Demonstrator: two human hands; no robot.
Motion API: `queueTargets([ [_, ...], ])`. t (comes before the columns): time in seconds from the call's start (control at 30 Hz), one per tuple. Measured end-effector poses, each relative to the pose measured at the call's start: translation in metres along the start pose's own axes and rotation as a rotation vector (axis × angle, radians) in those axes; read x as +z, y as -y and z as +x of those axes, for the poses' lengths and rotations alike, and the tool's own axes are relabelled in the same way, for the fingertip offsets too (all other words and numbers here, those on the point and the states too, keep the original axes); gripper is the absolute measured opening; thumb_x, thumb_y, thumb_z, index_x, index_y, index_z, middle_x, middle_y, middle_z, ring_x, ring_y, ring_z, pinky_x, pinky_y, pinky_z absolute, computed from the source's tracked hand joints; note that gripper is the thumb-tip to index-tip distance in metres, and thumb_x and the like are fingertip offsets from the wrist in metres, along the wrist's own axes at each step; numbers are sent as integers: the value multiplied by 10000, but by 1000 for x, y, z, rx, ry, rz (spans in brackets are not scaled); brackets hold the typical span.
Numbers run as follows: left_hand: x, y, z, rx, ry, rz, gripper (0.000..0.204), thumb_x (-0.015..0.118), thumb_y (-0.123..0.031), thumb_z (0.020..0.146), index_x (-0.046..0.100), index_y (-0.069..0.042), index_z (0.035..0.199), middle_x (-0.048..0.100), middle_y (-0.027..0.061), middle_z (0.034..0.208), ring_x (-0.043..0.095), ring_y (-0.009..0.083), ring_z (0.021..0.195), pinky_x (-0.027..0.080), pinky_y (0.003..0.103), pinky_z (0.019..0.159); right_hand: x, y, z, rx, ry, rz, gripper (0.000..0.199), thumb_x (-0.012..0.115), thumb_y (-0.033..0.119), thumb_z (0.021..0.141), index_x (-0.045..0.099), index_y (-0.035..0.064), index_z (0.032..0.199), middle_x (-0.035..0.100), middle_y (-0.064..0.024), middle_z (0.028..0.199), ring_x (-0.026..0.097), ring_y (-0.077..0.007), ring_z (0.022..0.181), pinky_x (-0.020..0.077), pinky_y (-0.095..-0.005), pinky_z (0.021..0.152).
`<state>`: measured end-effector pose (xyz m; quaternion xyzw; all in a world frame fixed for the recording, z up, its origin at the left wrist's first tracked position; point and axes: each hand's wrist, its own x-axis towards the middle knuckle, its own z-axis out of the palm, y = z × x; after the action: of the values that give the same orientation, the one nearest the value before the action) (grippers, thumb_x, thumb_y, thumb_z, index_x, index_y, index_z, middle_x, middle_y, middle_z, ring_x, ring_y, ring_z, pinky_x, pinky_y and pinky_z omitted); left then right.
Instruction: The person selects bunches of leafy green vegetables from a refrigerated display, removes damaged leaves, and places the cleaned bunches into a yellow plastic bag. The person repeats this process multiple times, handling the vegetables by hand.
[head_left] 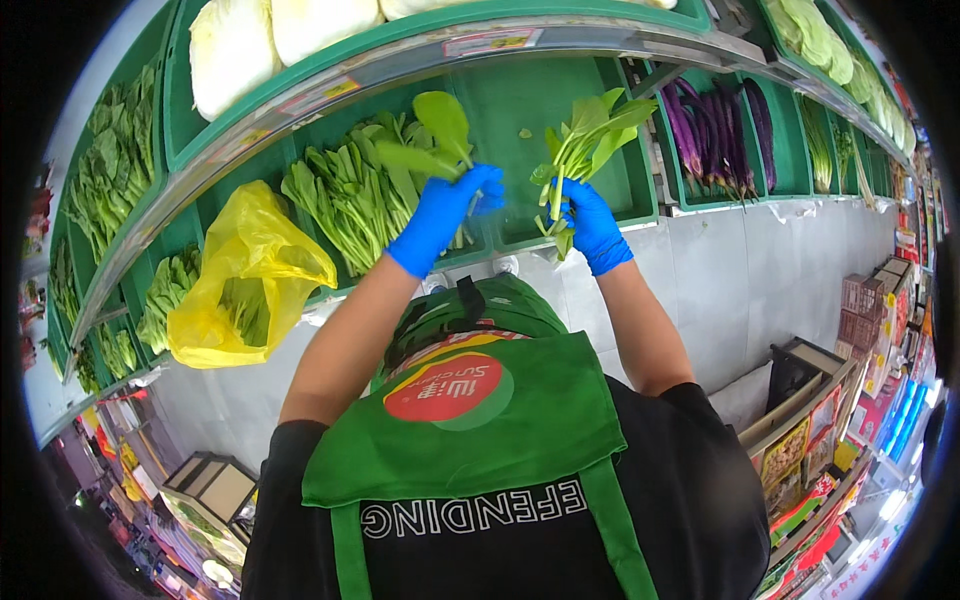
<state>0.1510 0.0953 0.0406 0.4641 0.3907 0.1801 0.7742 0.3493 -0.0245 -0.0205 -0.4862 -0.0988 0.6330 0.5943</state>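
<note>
My left hand, in a blue glove, is closed on a leafy green stalk whose broad leaves point up and left, slightly blurred. To its right, my right hand, also gloved in blue, grips a small bunch of leafy greens by the stems. Both hands are above the front part of a green crate, which holds a small leaf scrap. Just left of my left hand, a pile of leafy greens fills the neighbouring crate.
A yellow plastic bag with greens inside rests at the left on the crates' front edge. Purple eggplants lie in a crate to the right. Overhead, a shelf edge carries napa cabbages. Stacked boxes stand at the far right.
</note>
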Motion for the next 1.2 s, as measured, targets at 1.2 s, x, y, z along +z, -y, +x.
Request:
queueTargets([
  [1.2,38,15,24,-32,82,417,530,619,-415,832,514,-37,1187,562,115,1116,538,197,1005,450,322,848,11,17,-33,44,-179,-259,177,670,239,803,632,74,856,524,20,647,449,-44,530,319,-181,465],
])
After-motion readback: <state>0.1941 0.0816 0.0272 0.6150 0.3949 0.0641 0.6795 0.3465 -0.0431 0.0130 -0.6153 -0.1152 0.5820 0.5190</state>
